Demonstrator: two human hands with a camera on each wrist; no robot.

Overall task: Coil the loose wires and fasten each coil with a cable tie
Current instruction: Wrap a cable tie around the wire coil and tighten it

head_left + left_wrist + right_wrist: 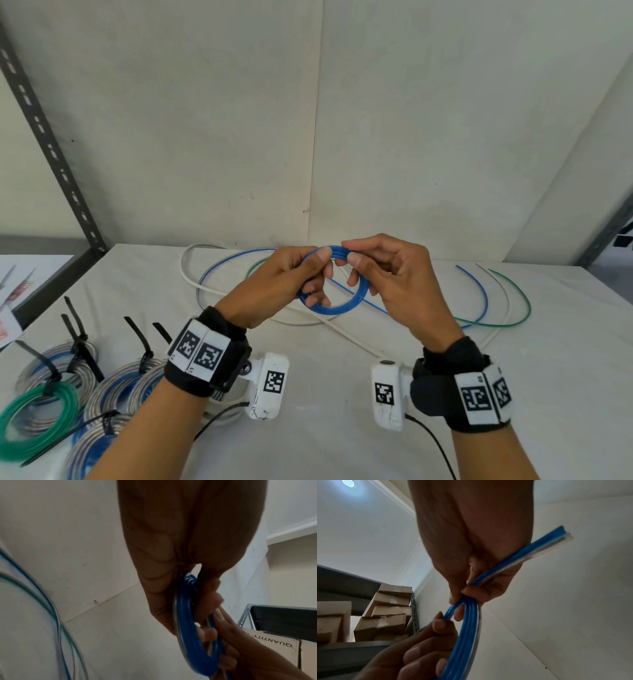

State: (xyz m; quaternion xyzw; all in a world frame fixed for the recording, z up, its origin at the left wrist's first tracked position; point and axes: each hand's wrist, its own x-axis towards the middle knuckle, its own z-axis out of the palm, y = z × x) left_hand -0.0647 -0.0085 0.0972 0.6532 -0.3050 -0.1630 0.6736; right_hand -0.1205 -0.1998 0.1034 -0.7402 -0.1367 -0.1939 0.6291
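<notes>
Both hands raised above the desk [342, 394], sharing one blue coil [342, 308] of several smooth, glossy plastic turns with a clear strand alongside. Left hand [274, 287] curled round the coil from nine o'clock, thumb pressed on the top arc; right hand [394, 274] pinching the same arc at one o'clock between thumb and forefinger, other fingers hooked inside the ring. Probably the last turns being laid: best done by keeping each loop flat against the others, feeding the thin blue tail [363, 299] in without twisting, holding the pinch firm until a tie goes round. Loose wires [493, 308], white, blue and green, springy and curved, at twelve to three o'clock beyond. Finished coils [113, 387] with stiff black cable ties [140, 339] at eight o'clock.
</notes>
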